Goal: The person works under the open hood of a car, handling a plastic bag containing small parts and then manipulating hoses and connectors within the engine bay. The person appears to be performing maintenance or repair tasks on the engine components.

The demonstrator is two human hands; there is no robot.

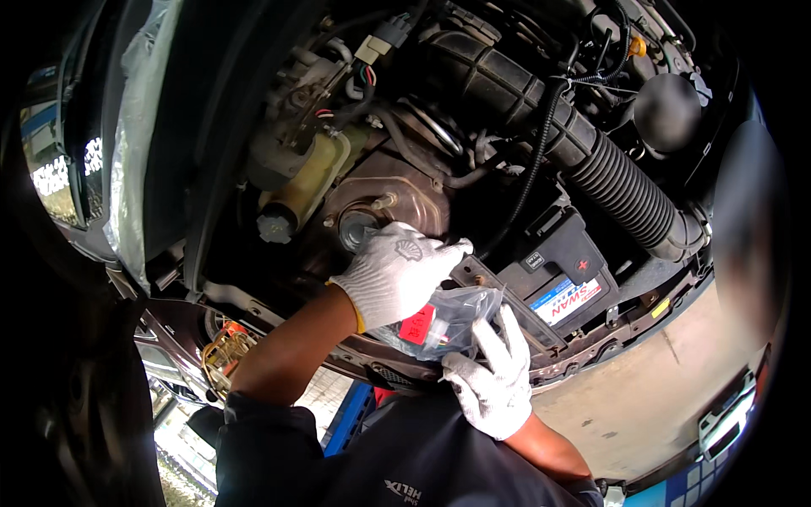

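Note:
A clear plastic bag with a red label lies over the front edge of an engine bay; small parts with thin wires show dimly inside it. My left hand, in a white knitted glove, reaches across above the bag, next to the round metal strut tower. Its fingers point right and are pressed together; what is in them is hidden. My right hand, gloved too, has thumb and fingers bent around the bag's lower right side.
To the right of the bag sits a black car battery. A ribbed black air intake hose runs behind it. Left of the strut tower is a yellowish fluid reservoir with a dark cap. Loose wires and a connector lie at the back.

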